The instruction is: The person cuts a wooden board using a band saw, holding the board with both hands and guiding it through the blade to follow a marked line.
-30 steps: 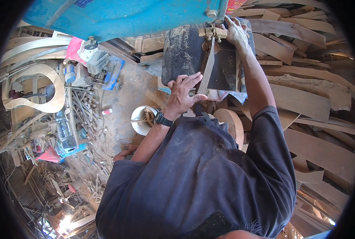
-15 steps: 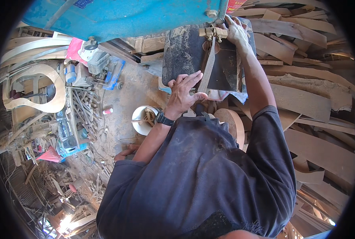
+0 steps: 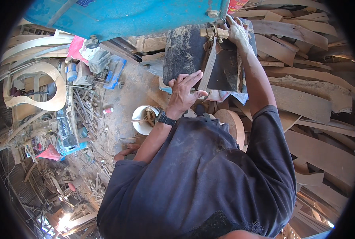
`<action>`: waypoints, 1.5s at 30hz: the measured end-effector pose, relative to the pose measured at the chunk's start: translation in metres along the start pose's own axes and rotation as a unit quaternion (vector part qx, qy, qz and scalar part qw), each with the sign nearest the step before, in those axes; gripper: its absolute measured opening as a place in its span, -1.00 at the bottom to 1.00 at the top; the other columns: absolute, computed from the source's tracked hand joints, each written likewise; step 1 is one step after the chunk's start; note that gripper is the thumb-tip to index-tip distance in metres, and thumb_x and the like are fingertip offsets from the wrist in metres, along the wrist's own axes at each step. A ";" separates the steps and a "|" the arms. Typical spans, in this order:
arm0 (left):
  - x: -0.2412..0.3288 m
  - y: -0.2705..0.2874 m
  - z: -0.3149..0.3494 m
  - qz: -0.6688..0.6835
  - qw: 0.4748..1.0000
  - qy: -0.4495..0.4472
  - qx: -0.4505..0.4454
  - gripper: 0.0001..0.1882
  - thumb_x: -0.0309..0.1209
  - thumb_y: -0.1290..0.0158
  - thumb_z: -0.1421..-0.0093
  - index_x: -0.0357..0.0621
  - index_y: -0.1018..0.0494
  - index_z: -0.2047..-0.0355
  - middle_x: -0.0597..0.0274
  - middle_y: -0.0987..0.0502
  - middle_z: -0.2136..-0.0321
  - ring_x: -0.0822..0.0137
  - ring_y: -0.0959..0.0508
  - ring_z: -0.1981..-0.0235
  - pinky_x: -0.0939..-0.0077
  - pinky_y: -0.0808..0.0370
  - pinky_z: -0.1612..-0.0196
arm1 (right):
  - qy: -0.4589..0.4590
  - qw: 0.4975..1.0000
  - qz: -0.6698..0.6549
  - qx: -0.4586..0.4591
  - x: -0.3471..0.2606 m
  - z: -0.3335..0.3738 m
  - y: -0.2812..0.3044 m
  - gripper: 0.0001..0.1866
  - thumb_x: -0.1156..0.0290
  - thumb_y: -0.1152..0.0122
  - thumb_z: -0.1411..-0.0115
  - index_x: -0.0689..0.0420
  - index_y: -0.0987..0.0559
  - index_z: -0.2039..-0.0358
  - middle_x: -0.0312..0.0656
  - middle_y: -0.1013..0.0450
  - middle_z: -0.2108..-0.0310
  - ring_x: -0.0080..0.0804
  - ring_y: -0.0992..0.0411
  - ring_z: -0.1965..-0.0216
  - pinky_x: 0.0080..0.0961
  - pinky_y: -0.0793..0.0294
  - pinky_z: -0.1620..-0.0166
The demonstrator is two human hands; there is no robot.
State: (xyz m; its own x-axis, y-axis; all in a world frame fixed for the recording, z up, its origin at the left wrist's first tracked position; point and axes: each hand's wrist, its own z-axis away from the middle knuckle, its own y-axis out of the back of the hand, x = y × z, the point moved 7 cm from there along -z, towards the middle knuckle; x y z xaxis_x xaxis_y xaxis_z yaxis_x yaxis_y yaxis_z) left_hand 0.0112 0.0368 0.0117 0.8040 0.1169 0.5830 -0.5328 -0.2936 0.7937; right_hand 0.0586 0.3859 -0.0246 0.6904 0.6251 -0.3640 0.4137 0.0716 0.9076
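A narrow wooden strip (image 3: pixel 209 69) lies on the dark machine table (image 3: pixel 181 55), its far end running up to the brass-coloured guide (image 3: pixel 214 33) under a blue machine housing (image 3: pixel 121 18). My left hand (image 3: pixel 183 93), with a black watch on the wrist, has the near part of the strip: its fingers stretch along the left edge and the thumb sits at the near end. Past the guide, at the table's far right, my right hand (image 3: pixel 237 32) rests with its fingers apart. The guide and the hand itself hide what lies just under its fingertips.
Long curved wooden boards (image 3: pixel 301 95) are piled on the right. A white bucket (image 3: pixel 143 125) with wood offcuts stands left of my body. Farther left are a guitar-shaped wooden frame (image 3: pixel 58 93), power tools and scattered scraps. A bare foot (image 3: pixel 125 152) shows beside my left arm.
The wooden strip and my left thumb have shifted slightly away from me, toward the brass guide. My right hand stays in about the same place.
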 end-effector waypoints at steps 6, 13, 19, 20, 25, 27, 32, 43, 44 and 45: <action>0.002 0.001 -0.001 0.005 1.000 0.000 0.012 -0.14 0.33 -0.11 -0.15 0.05 -0.46 -0.31 0.30 -0.53 -0.25 0.24 -0.44 -0.11 0.26 -0.12 -0.17 | -0.002 1.000 0.005 0.008 0.001 -0.002 -0.002 -0.31 -0.30 0.16 -0.41 -0.30 -0.28 -0.44 0.05 -0.32 -0.37 -0.08 -0.15 -0.47 0.17 0.05 -0.40; 0.003 0.001 -0.002 0.000 1.000 0.011 0.013 -0.15 0.32 -0.10 -0.16 0.04 -0.46 -0.30 0.30 -0.54 -0.23 0.25 -0.45 -0.10 0.27 -0.12 -0.16 | 0.005 1.000 0.007 0.009 0.000 -0.004 -0.001 -0.31 -0.28 0.14 -0.40 -0.26 -0.30 -0.43 0.05 -0.35 -0.34 -0.11 -0.17 -0.46 0.15 0.01 -0.38; 0.005 0.001 -0.003 0.001 1.000 0.012 0.026 -0.17 0.29 -0.13 -0.15 0.03 -0.49 -0.28 0.38 -0.53 -0.23 0.30 -0.42 -0.07 0.22 -0.10 -0.13 | 0.009 1.000 -0.001 0.012 0.000 -0.006 -0.001 -0.32 -0.28 0.13 -0.40 -0.26 -0.32 -0.42 0.04 -0.37 -0.33 -0.11 -0.18 -0.45 0.17 -0.01 -0.37; 0.004 0.001 -0.003 0.002 1.000 0.013 0.027 -0.17 0.29 -0.13 -0.15 0.03 -0.48 -0.28 0.38 -0.53 -0.23 0.30 -0.42 -0.07 0.22 -0.10 -0.13 | 0.009 1.000 -0.003 0.009 -0.001 -0.006 0.000 -0.32 -0.28 0.13 -0.40 -0.26 -0.32 -0.42 0.04 -0.37 -0.33 -0.12 -0.18 -0.45 0.17 -0.01 -0.36; 0.004 0.000 -0.004 0.010 0.999 0.021 0.025 -0.17 0.29 -0.13 -0.15 0.03 -0.48 -0.28 0.38 -0.53 -0.23 0.30 -0.42 -0.07 0.22 -0.10 -0.13 | 0.007 1.000 0.004 -0.003 0.000 -0.008 0.000 -0.32 -0.27 0.12 -0.40 -0.23 -0.32 -0.41 -0.05 -0.37 -0.35 -0.13 -0.18 -0.45 0.21 0.02 -0.39; 0.004 0.000 -0.003 0.008 1.000 0.022 0.020 -0.16 0.29 -0.11 -0.16 0.02 -0.47 -0.29 0.37 -0.52 -0.24 0.29 -0.42 -0.08 0.21 -0.10 -0.14 | 0.022 1.000 0.000 -0.005 -0.002 -0.006 -0.001 -0.30 -0.27 0.11 -0.39 -0.22 -0.30 -0.42 -0.09 -0.34 -0.37 -0.14 -0.16 -0.46 0.21 0.03 -0.40; 0.004 0.000 -0.006 0.003 1.000 0.011 0.014 -0.17 0.28 -0.09 -0.19 0.02 -0.44 -0.32 0.34 -0.50 -0.26 0.26 -0.43 -0.09 0.21 -0.12 -0.15 | 0.037 0.999 0.015 -0.014 -0.001 -0.006 -0.003 -0.24 -0.31 0.09 -0.36 -0.22 -0.24 -0.45 -0.10 -0.27 -0.42 -0.15 -0.13 -0.48 0.19 0.01 -0.38; 0.006 0.002 -0.012 -0.008 1.000 0.024 0.003 -0.19 0.23 -0.10 -0.22 0.00 -0.41 -0.33 0.30 -0.50 -0.26 0.26 -0.47 -0.04 0.25 -0.16 -0.14 | 0.009 0.999 0.004 -0.033 0.003 -0.012 -0.007 -0.23 -0.31 0.09 -0.35 -0.20 -0.24 -0.45 0.06 -0.32 -0.36 -0.10 -0.12 -0.47 0.15 0.06 -0.40; 0.006 0.002 -0.012 -0.009 1.000 0.023 0.005 -0.19 0.23 -0.10 -0.22 0.00 -0.41 -0.33 0.29 -0.50 -0.26 0.26 -0.47 -0.04 0.25 -0.16 -0.14 | 0.011 0.999 0.000 -0.035 0.004 -0.013 -0.007 -0.23 -0.31 0.10 -0.35 -0.20 -0.24 -0.44 0.06 -0.32 -0.36 -0.10 -0.12 -0.47 0.14 0.07 -0.40; 0.006 0.002 -0.013 -0.009 1.000 0.023 0.008 -0.19 0.23 -0.10 -0.22 -0.01 -0.41 -0.33 0.29 -0.50 -0.27 0.27 -0.48 -0.04 0.25 -0.16 -0.15 | 0.010 0.999 0.003 -0.034 0.004 -0.013 -0.007 -0.23 -0.31 0.10 -0.35 -0.19 -0.25 -0.44 0.06 -0.32 -0.36 -0.10 -0.12 -0.47 0.14 0.07 -0.40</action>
State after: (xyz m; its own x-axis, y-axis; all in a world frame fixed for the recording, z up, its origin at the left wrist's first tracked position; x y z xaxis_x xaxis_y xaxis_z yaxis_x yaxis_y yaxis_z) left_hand 0.0122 0.0490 0.0190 0.8007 0.1652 0.5758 -0.5134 -0.3059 0.8018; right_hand 0.0510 0.3984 -0.0297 0.6805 0.6408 -0.3554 0.3683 0.1202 0.9219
